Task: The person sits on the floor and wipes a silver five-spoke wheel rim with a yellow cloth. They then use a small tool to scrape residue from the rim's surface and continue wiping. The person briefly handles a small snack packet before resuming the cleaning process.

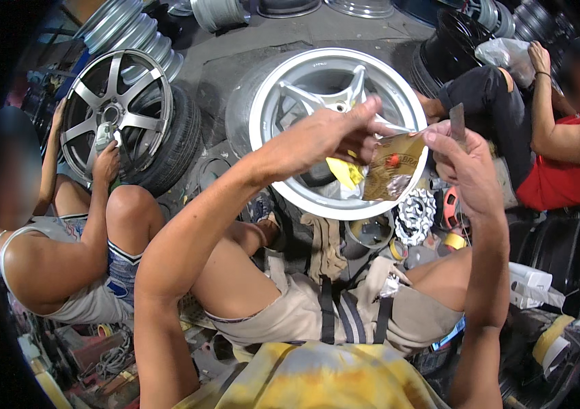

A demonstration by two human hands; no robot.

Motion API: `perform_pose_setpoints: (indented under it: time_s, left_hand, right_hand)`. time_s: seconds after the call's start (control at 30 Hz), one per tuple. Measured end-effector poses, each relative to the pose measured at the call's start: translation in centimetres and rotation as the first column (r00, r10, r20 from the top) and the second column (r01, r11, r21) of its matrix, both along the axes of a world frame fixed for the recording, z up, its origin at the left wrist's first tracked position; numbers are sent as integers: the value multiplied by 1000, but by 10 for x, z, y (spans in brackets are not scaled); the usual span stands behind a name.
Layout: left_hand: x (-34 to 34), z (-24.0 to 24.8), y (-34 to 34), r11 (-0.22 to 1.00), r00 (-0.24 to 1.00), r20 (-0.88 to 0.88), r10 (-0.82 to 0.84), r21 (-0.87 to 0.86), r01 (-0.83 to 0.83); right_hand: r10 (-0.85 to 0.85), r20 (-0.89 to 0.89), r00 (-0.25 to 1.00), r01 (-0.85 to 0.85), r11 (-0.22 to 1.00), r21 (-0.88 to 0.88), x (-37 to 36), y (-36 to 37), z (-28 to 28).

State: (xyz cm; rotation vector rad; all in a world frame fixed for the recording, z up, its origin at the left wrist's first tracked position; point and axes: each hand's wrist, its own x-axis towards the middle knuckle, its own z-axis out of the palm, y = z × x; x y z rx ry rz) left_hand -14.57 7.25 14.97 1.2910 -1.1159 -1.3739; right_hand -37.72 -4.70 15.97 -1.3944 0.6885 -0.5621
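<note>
My right hand (466,160) pinches the upper right corner of a brown sheet of sandpaper (395,163). A flat metal blade (457,119) sticks up from the same hand. To the left, my left hand (331,136) has its thumb stretched away from the curled fingers, whose tips come close to the sheet's upper left edge. Whether they touch it I cannot tell. Beneath both hands lies a silver wheel rim (262,126) with a pale spoked face. A yellow piece (346,172) of paper or cloth shows inside the rim, partly behind the sheet.
On the left a person holds a small tool (104,133) against a grey spoked wheel (75,129), beside a tire (184,133). A person in red (569,163) sits at the right with a plastic bag (506,56). Tape rolls (455,241) and a silver toothed disc (415,217) lie near my knee.
</note>
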Motion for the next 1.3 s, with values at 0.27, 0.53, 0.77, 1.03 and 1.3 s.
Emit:
perform_pose_setpoints:
  time_s: [0.27,0.53,0.77,1.03,1.3]
  left_hand:
    - [-3,-14,9,992,986,-117,-117,-56,111]
    - [-11,-38,-6,998,988,136,69,2,-70]
    - [-18,-35,3,983,735,675,69,-171,64]
    - [2,-34,-15,980,835,525,161,-183,-75]
    - [5,-10,-20,989,982,121,147,-6,-147]
  right_hand:
    - [-126,123,984,102,976,192,16,-3,-30]
    - [-152,-29,988,154,987,51,-7,-10,-46]
    - [-178,-306,935,156,983,-96,-26,-20,-65]
    - [-172,-69,983,159,973,-165,-42,-17,-77]
    - [-75,13,997,64,728,-683,-30,13,-46]
